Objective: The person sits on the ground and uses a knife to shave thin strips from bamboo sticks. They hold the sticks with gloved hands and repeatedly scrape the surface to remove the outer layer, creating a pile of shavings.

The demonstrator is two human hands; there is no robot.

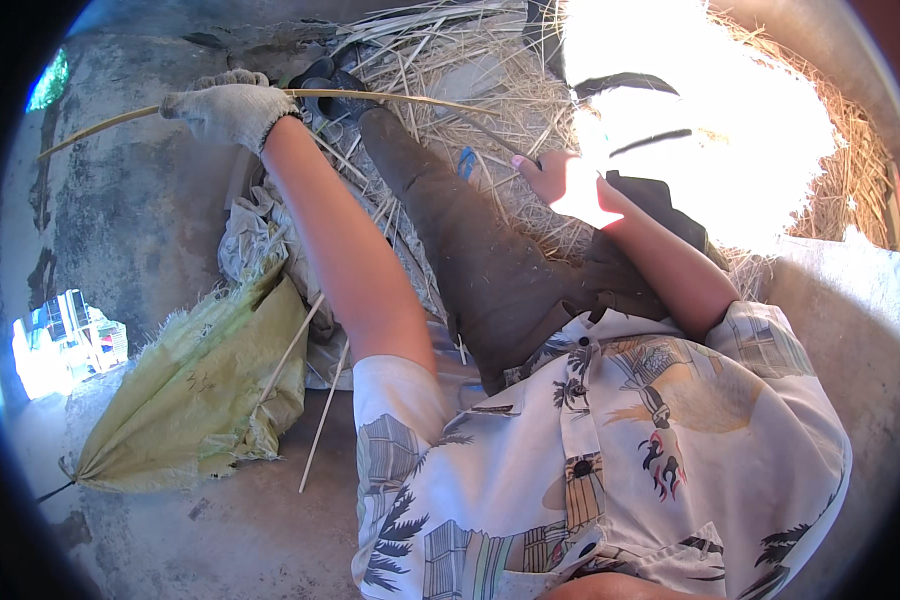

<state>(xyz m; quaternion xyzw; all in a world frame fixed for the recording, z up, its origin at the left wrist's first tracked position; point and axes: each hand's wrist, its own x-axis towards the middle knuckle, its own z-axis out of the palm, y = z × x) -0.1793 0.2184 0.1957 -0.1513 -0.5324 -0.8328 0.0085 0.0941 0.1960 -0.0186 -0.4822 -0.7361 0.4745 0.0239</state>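
Observation:
My left hand (228, 108), in a pale knitted glove, is closed around a long, thin bamboo strip (395, 97). One end of the strip sticks out to the left of the glove; the rest runs right across the straw, bending slightly. My bare right hand (562, 182) is closed, thumb toward the strip, on a thin grey blade-like piece (492, 133) that slants up to the strip's right part. Glare washes out much of this hand and hides its grip. My outstretched leg in brown trousers (440, 215) lies below the strip.
Loose straw and shavings (450, 60) cover the floor ahead, with a sunlit heap (860, 165) at right. A yellowish woven sack (205, 385) lies at left, near loose pale sticks (322, 430). A dark shoe (335, 90) shows beyond the strip, and a small blue object (466, 163) lies in the straw.

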